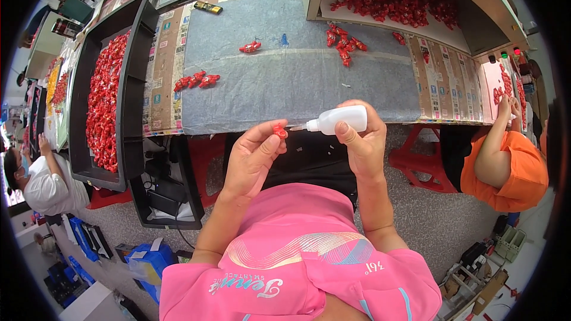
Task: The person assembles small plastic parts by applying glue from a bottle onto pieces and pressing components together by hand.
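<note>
Grey mat (285, 83) beyond red piece (280, 131), white bottle (351, 119)

Bare left hand (254, 157) pinches, bare right hand (367, 147) grips (thumb bodyward), near the grey-covered counter (297, 86)'s front edge.

The bottle (351, 118) is right of the piece (281, 132), perhaps touching.

Smooth plastic bottle (351, 119), glossy red piece (280, 132) – plastic-looking, matt cloth-like mat (238, 92) – wrinkled, matt plastic tray (134, 83)
</note>
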